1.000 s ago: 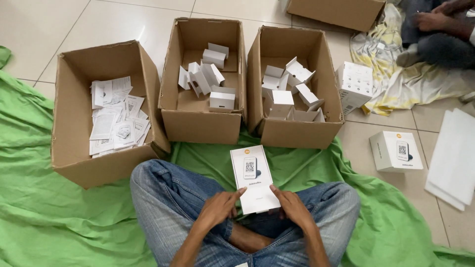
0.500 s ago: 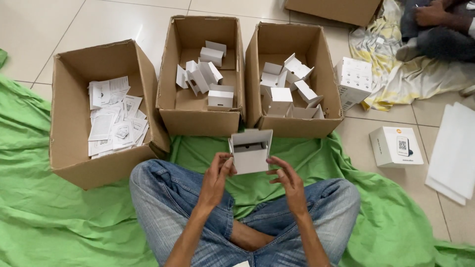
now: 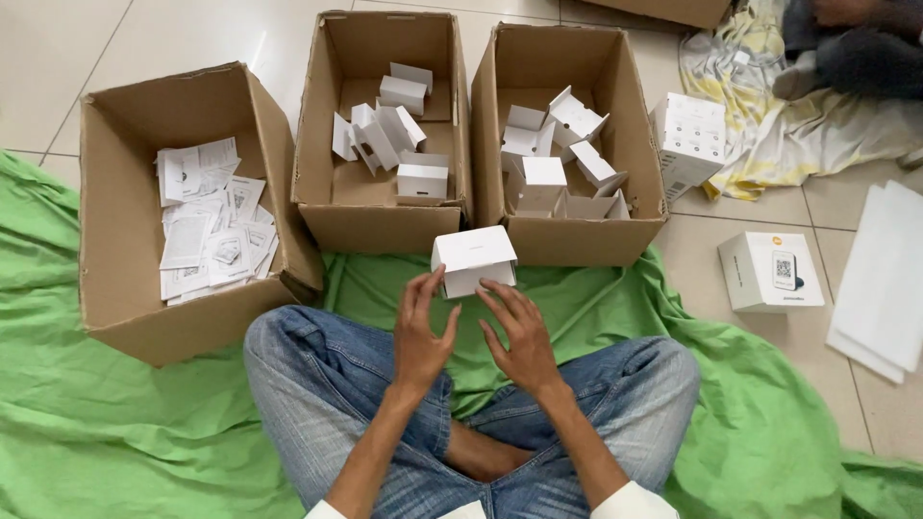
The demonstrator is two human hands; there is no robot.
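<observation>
Just near of the two far cartons, above the green cloth (image 3: 115, 432), a small white box (image 3: 474, 259) sits at the fingertips of both hands, the left hand (image 3: 423, 332) and right hand (image 3: 519, 336) spread wide with fingers only touching or nearly touching its near edge (real contact is hard to tell). The step looks like sorting box parts, this piece on its way toward the middle carton (image 3: 380, 207) or right carton (image 3: 577, 231). Placing it calls for a firmer pinch.
</observation>
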